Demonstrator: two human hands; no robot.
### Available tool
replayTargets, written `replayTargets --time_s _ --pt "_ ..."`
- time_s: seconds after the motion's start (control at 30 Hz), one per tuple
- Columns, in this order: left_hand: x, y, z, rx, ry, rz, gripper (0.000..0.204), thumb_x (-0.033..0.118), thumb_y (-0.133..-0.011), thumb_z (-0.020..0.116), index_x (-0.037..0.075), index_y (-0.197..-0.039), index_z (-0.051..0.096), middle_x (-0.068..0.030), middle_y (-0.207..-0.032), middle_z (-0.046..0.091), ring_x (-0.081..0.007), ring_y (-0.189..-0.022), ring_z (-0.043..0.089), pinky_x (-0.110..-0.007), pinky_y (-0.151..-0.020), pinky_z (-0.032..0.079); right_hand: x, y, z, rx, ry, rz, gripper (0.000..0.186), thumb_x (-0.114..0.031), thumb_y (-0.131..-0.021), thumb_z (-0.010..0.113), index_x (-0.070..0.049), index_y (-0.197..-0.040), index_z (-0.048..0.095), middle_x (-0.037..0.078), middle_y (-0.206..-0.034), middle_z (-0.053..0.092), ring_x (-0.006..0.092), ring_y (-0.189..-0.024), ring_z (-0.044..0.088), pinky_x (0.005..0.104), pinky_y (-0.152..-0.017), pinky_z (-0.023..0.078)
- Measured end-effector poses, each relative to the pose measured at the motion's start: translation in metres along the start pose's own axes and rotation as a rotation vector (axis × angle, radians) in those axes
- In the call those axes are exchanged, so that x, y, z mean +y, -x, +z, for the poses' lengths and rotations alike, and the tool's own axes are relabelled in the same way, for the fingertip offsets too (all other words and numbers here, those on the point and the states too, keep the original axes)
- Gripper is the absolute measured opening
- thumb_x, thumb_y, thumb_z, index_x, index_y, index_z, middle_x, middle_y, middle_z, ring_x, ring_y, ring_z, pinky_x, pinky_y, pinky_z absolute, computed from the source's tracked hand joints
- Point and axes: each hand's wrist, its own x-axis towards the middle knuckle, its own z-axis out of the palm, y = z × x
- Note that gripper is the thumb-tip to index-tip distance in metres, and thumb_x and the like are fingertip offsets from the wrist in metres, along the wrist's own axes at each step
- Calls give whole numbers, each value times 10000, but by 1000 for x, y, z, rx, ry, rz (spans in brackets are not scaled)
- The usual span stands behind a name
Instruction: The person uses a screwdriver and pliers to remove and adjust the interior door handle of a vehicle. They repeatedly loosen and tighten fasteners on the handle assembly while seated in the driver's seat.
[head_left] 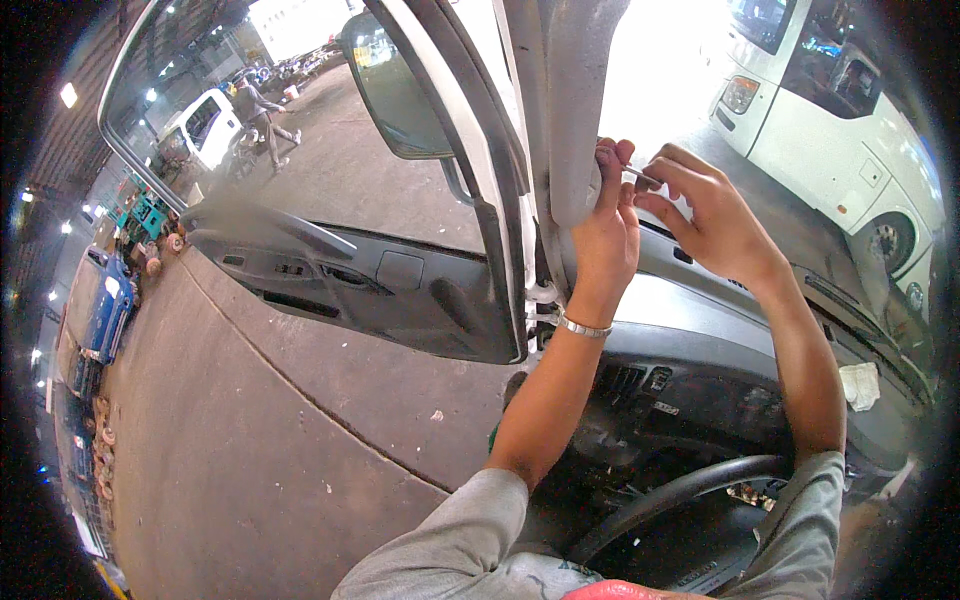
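Both my arms reach up to the grey grab handle [577, 120] on the windscreen pillar. My left hand [608, 225] is closed at the handle's right side, its fingertips curled near the lower end; what they grip is hidden. A metal band [585, 327] circles that wrist. Just to the right, my right hand [715, 215] pinches a thin metal rod [640, 176], which looks like a tool's shaft. The rod's left end meets the fingers of my left hand, and its tip cannot be made out.
An open truck door [400, 285] with a side mirror [398, 95] stands at left. Below my arms are the dashboard [690, 375] and steering wheel [680, 490]. A white cloth [859, 386] lies at right. Outside are a white bus [810, 130] and a walking person [262, 118].
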Motion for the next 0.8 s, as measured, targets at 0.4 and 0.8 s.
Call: replayTargets --time_s 0.4,0.8 --pt "-1 1 -1 18 512 -287 120 197 -1005 667 153 -1111 629 34 -1108 645 -63 -1015 572 -274 -789 395 -15 -2 -5 -120 -307 418 269 -247 -997 636 -8 -1090 555 99 -899 639 189 -666 548 326 -642 479" --pt "-4 -2 -2 32 508 -331 112 200 -1017 651 161 -1117 620 33 -1121 649 -65 -1121 563 -292 -833 392 -8 -9 -4 -81 -697 721 345 -359 -1036 579 -19 -976 596 60 -766 592 180 -606 526 326 -554 439"
